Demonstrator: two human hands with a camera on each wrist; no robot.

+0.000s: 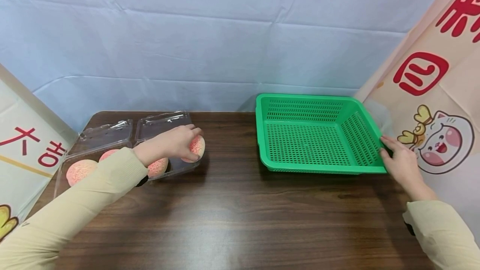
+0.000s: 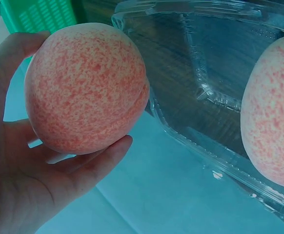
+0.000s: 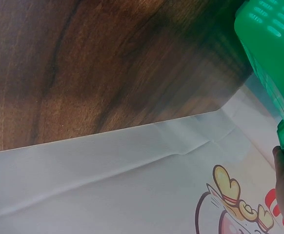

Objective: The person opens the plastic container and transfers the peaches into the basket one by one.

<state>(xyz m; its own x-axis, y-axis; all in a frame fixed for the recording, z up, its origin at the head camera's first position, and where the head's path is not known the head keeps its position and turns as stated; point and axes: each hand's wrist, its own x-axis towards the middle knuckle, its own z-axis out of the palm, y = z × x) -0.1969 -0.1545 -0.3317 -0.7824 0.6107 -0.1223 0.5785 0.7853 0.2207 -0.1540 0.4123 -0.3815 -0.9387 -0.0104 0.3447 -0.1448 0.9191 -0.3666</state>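
My left hand (image 1: 180,141) grips a pink-speckled peach (image 2: 88,87), with the thumb on one side and the fingers curled under the other. The peach is at the right end of a clear plastic clamshell box (image 2: 176,129), beside a bare part of it in the left wrist view. Another peach (image 2: 273,112) sits further along in the box. In the head view, more peaches, including one (image 1: 80,171) at the left end, lie partly behind my forearm. On the right, my right hand (image 1: 403,163) holds the right rim of a green plastic basket (image 1: 307,166), which has nothing inside.
The brown wooden table (image 1: 232,216) carries both the box and the basket. The box's raised clear lids (image 1: 161,124) lean toward the back. A pale cloth (image 1: 210,32) hangs behind the table, and printed banners (image 1: 431,116) stand at both sides.
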